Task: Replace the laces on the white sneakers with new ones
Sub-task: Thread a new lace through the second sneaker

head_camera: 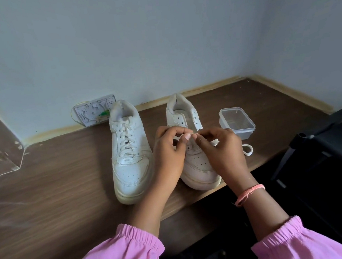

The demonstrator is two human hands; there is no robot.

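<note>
Two white sneakers stand side by side on a brown wooden table (45, 184), toes toward me. The left sneaker (129, 154) is fully laced. The right sneaker (193, 167) shows bare eyelets near its collar. My left hand (168, 150) and my right hand (220, 147) meet above the right sneaker's middle, fingertips pinched together on a white lace (190, 134). A loop of white lace (248, 149) lies on the table to the right of that shoe. My hands hide the lower eyelets.
A clear plastic container (237, 122) stands open to the right of the shoes. A small white patterned card (94, 111) leans on the wall behind the left sneaker. A black chair (326, 151) sits by the table's right edge. The front edge runs under my wrists.
</note>
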